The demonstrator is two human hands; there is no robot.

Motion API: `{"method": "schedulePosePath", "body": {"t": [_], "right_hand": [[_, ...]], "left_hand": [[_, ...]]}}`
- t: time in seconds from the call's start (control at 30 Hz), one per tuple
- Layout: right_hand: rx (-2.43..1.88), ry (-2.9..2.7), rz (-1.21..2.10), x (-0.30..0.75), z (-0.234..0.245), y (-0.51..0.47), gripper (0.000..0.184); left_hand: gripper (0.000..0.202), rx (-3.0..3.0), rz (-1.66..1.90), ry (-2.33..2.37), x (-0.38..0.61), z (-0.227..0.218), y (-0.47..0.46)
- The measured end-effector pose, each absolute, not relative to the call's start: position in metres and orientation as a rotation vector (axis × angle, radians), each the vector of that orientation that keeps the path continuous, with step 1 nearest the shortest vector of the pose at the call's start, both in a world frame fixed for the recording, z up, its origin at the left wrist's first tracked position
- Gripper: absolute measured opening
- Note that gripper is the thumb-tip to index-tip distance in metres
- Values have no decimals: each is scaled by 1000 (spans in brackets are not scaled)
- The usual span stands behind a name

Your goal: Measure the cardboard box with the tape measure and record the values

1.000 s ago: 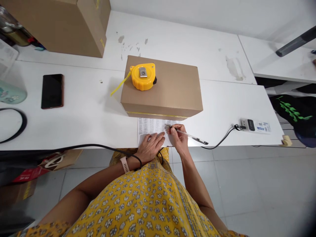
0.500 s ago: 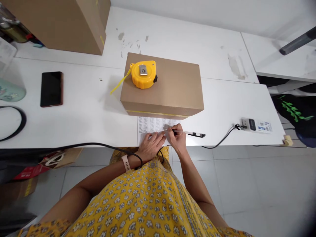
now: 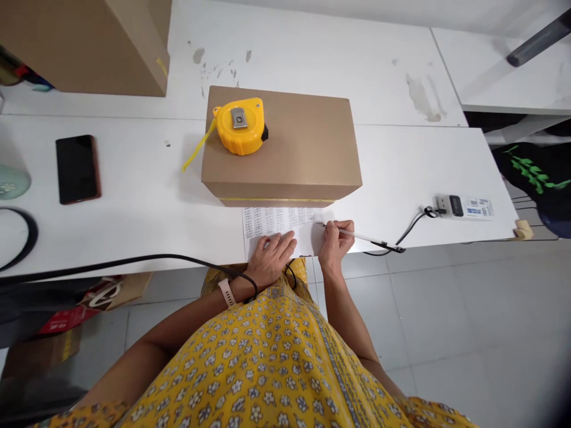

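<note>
My left hand (image 3: 271, 257) lies flat with its fingers spread on a sheet of paper (image 3: 305, 239) at the table's front edge. Columns of small dark handwriting run across the sheet, whose far edge meets the cardboard box. In my right hand (image 3: 335, 245) a pen (image 3: 371, 239) is gripped between thumb and fingers. Its tip points left, over the right part of the paper; whether it touches I cannot tell. Just beyond the paper stands a closed cardboard box (image 3: 289, 145). On top of the box rests a yellow tape measure (image 3: 241, 126), its yellow strap hanging over the left side.
On the white table (image 3: 147, 220) a dark phone (image 3: 78, 169) lies at left. A larger cardboard box (image 3: 111, 47) stands at the back left. To the right is a small white device (image 3: 464, 207) with a black cable (image 3: 413, 229). Another cable (image 3: 178, 257) crosses the front edge.
My right hand has moved right with the pen, away from my left hand, uncovering more of the paper. My left hand stays flat. The camera view has shifted slightly.
</note>
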State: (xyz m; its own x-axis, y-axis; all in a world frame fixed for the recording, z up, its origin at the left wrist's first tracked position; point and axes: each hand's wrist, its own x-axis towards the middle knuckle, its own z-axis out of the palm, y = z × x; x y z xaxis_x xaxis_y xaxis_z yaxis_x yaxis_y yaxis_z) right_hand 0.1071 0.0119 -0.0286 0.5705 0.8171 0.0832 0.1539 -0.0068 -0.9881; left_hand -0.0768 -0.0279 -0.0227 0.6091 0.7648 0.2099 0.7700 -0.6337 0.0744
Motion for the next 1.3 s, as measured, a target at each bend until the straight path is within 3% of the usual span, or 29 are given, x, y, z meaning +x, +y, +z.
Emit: {"method": "schedulePosePath", "body": {"t": [0.6, 0.87, 1.3], "right_hand": [[-1499, -861, 688, 104, -24, 13, 24], [-1420, -1136, 1032, 97, -22, 12, 24], [-1464, -1317, 931, 94, -21, 12, 24]], "left_hand": [[38, -2794, -315, -1367, -75, -22, -28], [39, -2809, -288, -1390, -75, -19, -28], [41, -2831, -311, -1359, -76, -20, -28]]}}
